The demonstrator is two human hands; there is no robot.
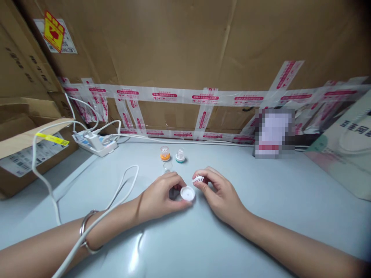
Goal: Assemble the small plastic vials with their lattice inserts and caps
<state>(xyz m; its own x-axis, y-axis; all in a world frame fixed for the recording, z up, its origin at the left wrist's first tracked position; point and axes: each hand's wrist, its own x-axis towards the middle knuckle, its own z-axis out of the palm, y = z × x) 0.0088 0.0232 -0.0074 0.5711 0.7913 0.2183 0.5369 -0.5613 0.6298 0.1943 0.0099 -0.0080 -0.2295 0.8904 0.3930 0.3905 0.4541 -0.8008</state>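
Between the thumb and fingers of my left hand [166, 194] is a small round white cap [188, 194], its hollow side facing up toward me. My right hand [218, 191] pinches a small white plastic piece with thin prongs or ribs [198, 179], just above and to the right of the cap. The two parts are apart. Beyond my left hand stands a clear round cup [167, 166], partly hidden by my fingers. Farther back are two small clear-topped containers, one with an orange base [165, 153] and one with a green base [180, 156].
A white power strip [97, 143] with plugs lies at the back left, beside an open cardboard box [34, 154]. A white cable [127, 193] loops across my left forearm. A large taped carton [174, 50] walls off the back. A blurred phone-like object [274, 133] stands at right.
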